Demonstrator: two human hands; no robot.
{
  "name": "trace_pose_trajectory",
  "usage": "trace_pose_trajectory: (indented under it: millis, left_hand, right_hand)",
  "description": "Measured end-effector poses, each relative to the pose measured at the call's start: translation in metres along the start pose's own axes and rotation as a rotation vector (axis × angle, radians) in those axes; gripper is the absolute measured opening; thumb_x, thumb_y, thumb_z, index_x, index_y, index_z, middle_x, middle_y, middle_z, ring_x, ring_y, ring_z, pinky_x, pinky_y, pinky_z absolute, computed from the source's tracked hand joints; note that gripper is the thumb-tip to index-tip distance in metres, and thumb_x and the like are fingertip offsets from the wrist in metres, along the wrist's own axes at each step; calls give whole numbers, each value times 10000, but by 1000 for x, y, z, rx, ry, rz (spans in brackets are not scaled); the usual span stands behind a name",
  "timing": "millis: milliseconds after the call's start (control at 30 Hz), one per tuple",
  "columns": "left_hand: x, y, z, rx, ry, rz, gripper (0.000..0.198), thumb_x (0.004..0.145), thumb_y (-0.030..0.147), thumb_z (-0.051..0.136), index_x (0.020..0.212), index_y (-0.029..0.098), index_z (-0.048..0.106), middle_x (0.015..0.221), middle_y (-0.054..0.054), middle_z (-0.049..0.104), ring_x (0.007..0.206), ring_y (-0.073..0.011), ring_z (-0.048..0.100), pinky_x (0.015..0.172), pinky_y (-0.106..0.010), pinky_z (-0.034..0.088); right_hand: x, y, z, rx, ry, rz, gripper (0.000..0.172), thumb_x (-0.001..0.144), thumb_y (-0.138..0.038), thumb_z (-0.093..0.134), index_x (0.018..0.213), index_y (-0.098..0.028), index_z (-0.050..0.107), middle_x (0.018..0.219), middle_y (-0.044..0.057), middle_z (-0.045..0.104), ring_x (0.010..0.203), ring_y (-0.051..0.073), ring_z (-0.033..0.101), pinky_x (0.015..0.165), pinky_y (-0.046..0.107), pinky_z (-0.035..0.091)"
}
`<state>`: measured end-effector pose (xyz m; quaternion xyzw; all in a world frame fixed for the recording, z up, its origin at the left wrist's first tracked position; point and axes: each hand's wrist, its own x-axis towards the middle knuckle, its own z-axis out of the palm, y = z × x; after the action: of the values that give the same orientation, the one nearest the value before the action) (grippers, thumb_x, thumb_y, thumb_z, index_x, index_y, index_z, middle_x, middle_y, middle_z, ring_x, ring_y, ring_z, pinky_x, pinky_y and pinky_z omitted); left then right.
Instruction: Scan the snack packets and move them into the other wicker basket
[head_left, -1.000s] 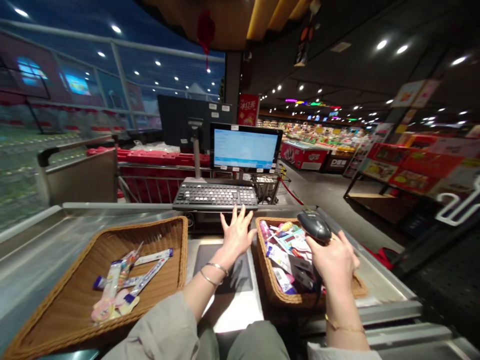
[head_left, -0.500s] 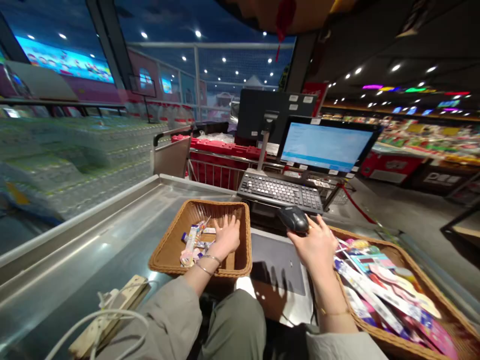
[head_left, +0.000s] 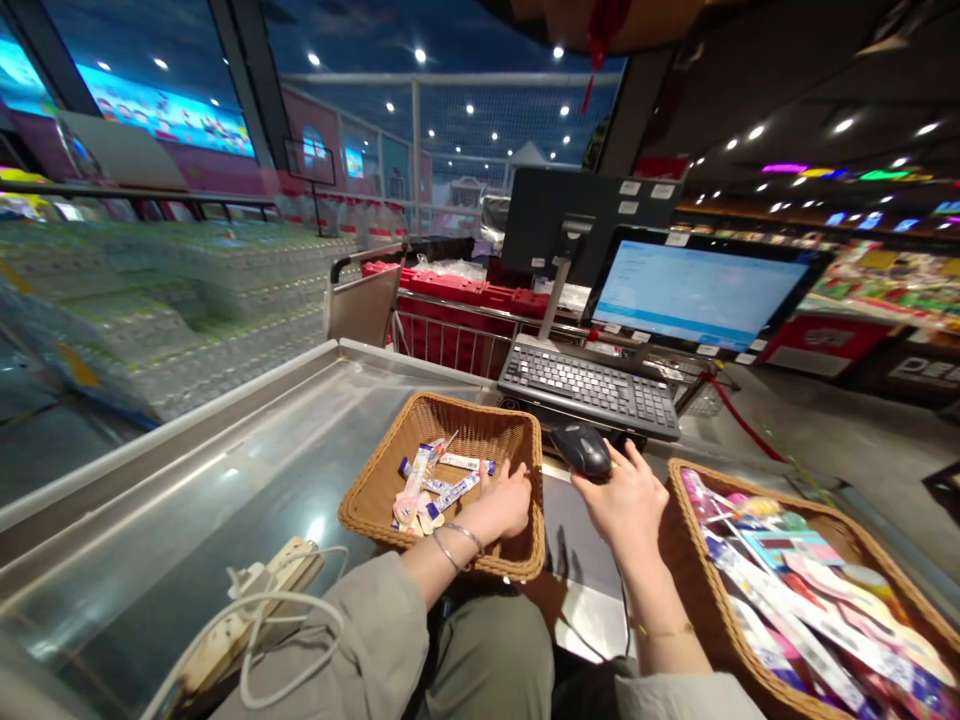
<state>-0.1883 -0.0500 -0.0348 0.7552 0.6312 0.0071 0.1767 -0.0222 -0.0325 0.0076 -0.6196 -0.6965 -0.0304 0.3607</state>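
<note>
My left hand (head_left: 508, 502) is inside a brown wicker basket (head_left: 375, 490), by its right wall, with bent fingers apart and nothing seen in them. The fingertips seem to touch the wall. Beside it in the basket lie a few slim white-and-purple packets (head_left: 456, 494) and a pale pink flat piece (head_left: 411, 507). My right hand (head_left: 626, 495) is at the near end of a black computer mouse (head_left: 582, 450), thumb and fingers against it; its underside is hidden. The mouse is in front of the keyboard (head_left: 589, 388).
A second wicker basket (head_left: 679, 560) full of colourful packages stands at the right. A lit monitor (head_left: 690, 290) is behind the keyboard. A power strip (head_left: 247, 610) with a white cable lies on the metal counter (head_left: 300, 420). Beyond are a shopping cart (head_left: 442, 335) and stacked bottle packs (head_left: 187, 290).
The view has shifted left. The left basket has slid a little to the right, with my left hand against its right side. The mouse and my right hand have shifted slightly left together.
</note>
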Motion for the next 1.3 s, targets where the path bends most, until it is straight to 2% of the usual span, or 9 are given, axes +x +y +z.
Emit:
trace_pose_trajectory:
  millis: [133, 233, 367, 533, 767, 933, 1067, 1200, 1300]
  left_hand:
    - [6, -11, -7, 35, -2, 54, 630, 821, 163, 527, 1440, 215, 425, 1593, -87, 297, 1486, -331, 186, 1136, -720, 104]
    - [9, -49, -26, 181, 94, 3, 582, 883, 272, 550, 1446, 233, 408, 1578, -86, 336, 1456, -289, 288, 1174, -588, 214]
    - [11, -114, -53, 247, 132, -159, 451, 874, 212, 574, 1321, 166, 540, 1479, -173, 464, 1389, -332, 400, 1146, -545, 284]
    - [11, -160, -54, 263, 91, -300, 363, 848, 205, 623, 1200, 120, 609, 1253, -216, 637, 1176, -308, 616, 984, -400, 485]
    - [15, -171, -37, 209, 48, -345, 361, 762, 263, 738, 1093, 151, 649, 1086, -198, 708, 1042, -319, 683, 862, -380, 530]
    - [17, -174, -36, 120, 94, -355, 281, 688, 274, 790, 933, 190, 682, 1015, -147, 729, 993, -294, 692, 837, -344, 512]
    - [20, -172, -44, 8, 204, -340, 127, 771, 311, 706, 859, 223, 680, 969, -71, 736, 925, -223, 690, 799, -276, 486]
    - [26, -165, -50, -86, 344, -361, 177, 874, 349, 594, 957, 206, 656, 983, -55, 727, 901, -181, 668, 756, -244, 468]
    - [31, -160, -44, -127, 368, -397, 205, 914, 331, 542, 1001, 173, 639, 956, -62, 723, 847, -161, 663, 712, -232, 466]
  right_hand:
    - [0, 0, 5, 6, -22, -7, 373, 725, -431, 592, 1005, -212, 705, 1241, 74, 669, 1330, 309, 443, 1010, 488, 331]
    - [-1, 2, 9, 5, -31, -15, 386, 724, -434, 593, 1017, -209, 704, 1239, 82, 669, 1325, 316, 450, 1002, 494, 340]
    - [-4, 5, 13, 22, -17, -25, 354, 725, -425, 590, 982, -213, 708, 1234, 77, 672, 1329, 314, 449, 1007, 496, 341]
    - [-5, 3, 17, 53, -13, -6, 324, 720, -411, 582, 951, -220, 704, 1224, 78, 677, 1328, 316, 449, 1019, 513, 330]
    - [-6, 5, 22, 78, -10, 8, 311, 703, -408, 577, 914, -219, 705, 1223, 79, 677, 1325, 313, 454, 1030, 503, 328]
    - [-7, 7, 25, 79, -22, 13, 329, 706, -424, 574, 929, -219, 705, 1224, 73, 678, 1323, 308, 452, 1028, 494, 327]
    - [-7, 8, 26, 77, -25, 15, 335, 711, -421, 576, 949, -222, 702, 1228, 73, 675, 1320, 312, 450, 1024, 502, 319]
    - [-6, 8, 26, 65, -38, 23, 351, 696, -404, 598, 976, -217, 698, 1241, 83, 668, 1324, 319, 450, 1024, 513, 318]
    - [-7, 7, 25, 52, -41, 27, 347, 700, -386, 603, 984, -210, 698, 1242, 87, 667, 1328, 321, 447, 1020, 514, 324]
